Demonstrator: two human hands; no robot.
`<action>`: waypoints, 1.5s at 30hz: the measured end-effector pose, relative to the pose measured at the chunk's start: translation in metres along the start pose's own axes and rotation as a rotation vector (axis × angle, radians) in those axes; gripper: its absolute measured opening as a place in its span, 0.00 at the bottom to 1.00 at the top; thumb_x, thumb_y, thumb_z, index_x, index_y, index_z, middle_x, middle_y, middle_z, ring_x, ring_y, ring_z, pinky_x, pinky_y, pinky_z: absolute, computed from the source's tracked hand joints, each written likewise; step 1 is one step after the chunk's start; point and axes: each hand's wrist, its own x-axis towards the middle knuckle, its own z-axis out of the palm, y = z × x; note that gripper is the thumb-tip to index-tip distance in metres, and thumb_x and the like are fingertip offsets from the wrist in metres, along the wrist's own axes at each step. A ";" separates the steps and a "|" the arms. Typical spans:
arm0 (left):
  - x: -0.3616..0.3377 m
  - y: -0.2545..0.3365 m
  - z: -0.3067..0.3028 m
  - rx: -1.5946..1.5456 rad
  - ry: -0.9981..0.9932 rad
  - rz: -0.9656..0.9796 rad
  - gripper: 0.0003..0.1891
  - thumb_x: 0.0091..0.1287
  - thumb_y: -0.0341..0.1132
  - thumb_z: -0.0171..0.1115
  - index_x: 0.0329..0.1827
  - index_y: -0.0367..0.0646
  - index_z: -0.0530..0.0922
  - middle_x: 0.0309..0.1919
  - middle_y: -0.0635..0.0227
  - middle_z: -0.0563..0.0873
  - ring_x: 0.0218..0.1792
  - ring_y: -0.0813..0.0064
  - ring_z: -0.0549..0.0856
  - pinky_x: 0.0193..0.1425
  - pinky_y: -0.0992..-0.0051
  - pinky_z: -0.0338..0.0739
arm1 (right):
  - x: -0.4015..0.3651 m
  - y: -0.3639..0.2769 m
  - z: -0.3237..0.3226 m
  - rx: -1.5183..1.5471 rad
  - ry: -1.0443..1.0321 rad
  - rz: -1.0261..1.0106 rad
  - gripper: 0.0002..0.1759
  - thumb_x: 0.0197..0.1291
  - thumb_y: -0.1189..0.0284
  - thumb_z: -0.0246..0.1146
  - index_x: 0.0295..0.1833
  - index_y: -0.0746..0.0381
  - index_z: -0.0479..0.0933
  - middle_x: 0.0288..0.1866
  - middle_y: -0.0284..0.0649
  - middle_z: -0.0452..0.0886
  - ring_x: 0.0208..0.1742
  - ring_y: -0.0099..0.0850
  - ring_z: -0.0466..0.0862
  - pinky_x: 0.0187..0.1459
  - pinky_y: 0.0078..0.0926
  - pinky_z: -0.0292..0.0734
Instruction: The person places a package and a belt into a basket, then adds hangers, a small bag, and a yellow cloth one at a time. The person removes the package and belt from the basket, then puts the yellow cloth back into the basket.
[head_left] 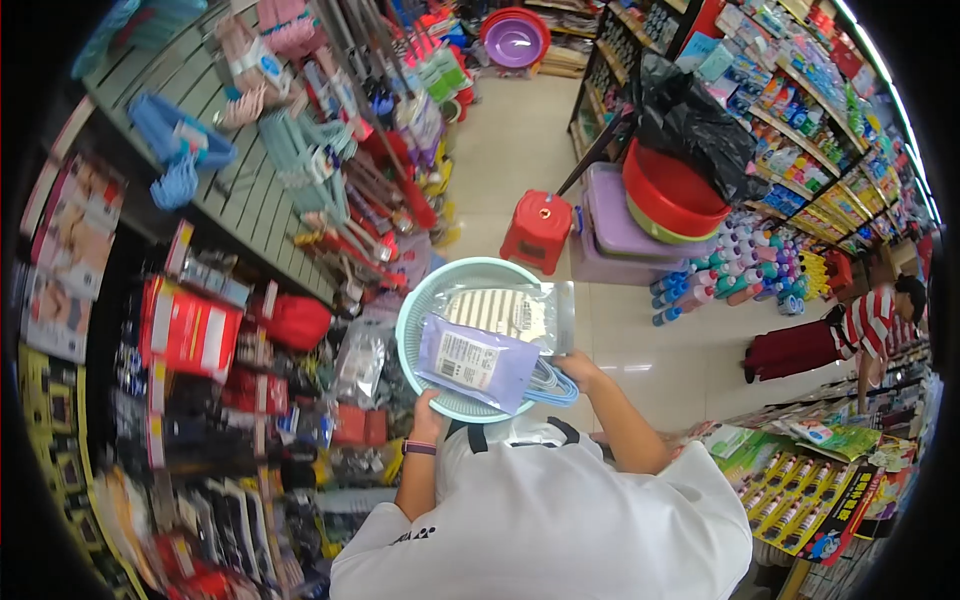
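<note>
A round, light-green plastic basket (408, 345) is held in front of my white shirt. Near its lower left rim is my left hand (428, 415), closed on the edge. At the right side, my right hand (577, 370) is closed around the rim, its fingertips partly hidden beside the packages. Inside the basket lies a purple packet (505, 365) with a white label, tilted over a striped packaged item (490, 308). A bundle of light-blue looped pieces (552, 385), which look like hangers, sticks out over the rim below my right hand.
A red stool (538, 230) stands on the tiled floor ahead. Purple storage boxes (612, 215) with a red basin (670, 190) and several bottles (735, 260) are to the right. A person (865, 325) stands far right. Hanging goods (190, 330) line the left.
</note>
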 end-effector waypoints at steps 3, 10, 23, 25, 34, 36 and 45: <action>0.056 0.020 0.053 0.173 -0.125 0.038 0.21 0.60 0.33 0.57 0.57 0.37 0.70 0.50 0.65 0.78 0.52 0.67 0.76 0.59 0.70 0.68 | 0.021 -0.032 -0.012 0.083 0.153 0.058 0.21 0.54 0.85 0.52 0.56 0.71 0.68 0.45 0.46 0.78 0.40 0.32 0.82 0.38 0.29 0.81; 0.163 0.067 0.162 0.541 -0.224 0.163 0.22 0.66 0.37 0.52 0.62 0.39 0.65 0.55 0.64 0.74 0.55 0.70 0.74 0.58 0.71 0.69 | 0.082 -0.064 -0.041 0.398 0.315 -0.129 0.24 0.52 0.85 0.51 0.57 0.70 0.66 0.48 0.48 0.76 0.40 0.34 0.82 0.36 0.31 0.82; 0.326 0.043 0.239 0.652 -0.098 -0.185 0.21 0.67 0.42 0.50 0.62 0.44 0.66 0.55 0.62 0.75 0.50 0.65 0.79 0.52 0.64 0.75 | 0.320 -0.110 -0.166 0.670 0.488 -0.125 0.21 0.57 0.81 0.52 0.58 0.59 0.65 0.45 0.39 0.75 0.39 0.32 0.80 0.31 0.29 0.81; 0.355 0.025 0.251 0.839 -0.071 -0.184 0.21 0.67 0.42 0.50 0.61 0.44 0.67 0.54 0.62 0.76 0.48 0.66 0.79 0.51 0.66 0.76 | 0.369 -0.102 -0.191 0.726 0.490 -0.076 0.22 0.57 0.82 0.51 0.58 0.59 0.64 0.47 0.39 0.75 0.40 0.32 0.80 0.31 0.29 0.81; 0.478 -0.028 0.326 0.872 -0.326 -0.476 0.21 0.69 0.33 0.48 0.65 0.45 0.62 0.54 0.63 0.75 0.52 0.69 0.78 0.57 0.72 0.71 | 0.575 -0.014 -0.284 0.968 0.625 0.031 0.24 0.59 0.82 0.50 0.62 0.63 0.61 0.54 0.46 0.73 0.50 0.42 0.78 0.48 0.41 0.77; 0.482 -0.039 0.307 0.981 -0.406 -0.574 0.23 0.66 0.31 0.52 0.65 0.44 0.63 0.55 0.64 0.74 0.49 0.75 0.77 0.57 0.76 0.69 | 0.618 0.010 -0.301 0.973 0.619 0.045 0.24 0.59 0.83 0.50 0.62 0.62 0.61 0.54 0.46 0.73 0.50 0.42 0.78 0.49 0.41 0.77; 0.434 -0.035 0.239 1.205 -0.108 -0.718 0.21 0.67 0.29 0.50 0.63 0.43 0.64 0.52 0.61 0.77 0.45 0.75 0.79 0.53 0.77 0.71 | 0.708 0.059 -0.330 1.090 0.582 0.139 0.18 0.67 0.69 0.44 0.58 0.63 0.67 0.56 0.42 0.74 0.56 0.35 0.75 0.59 0.36 0.68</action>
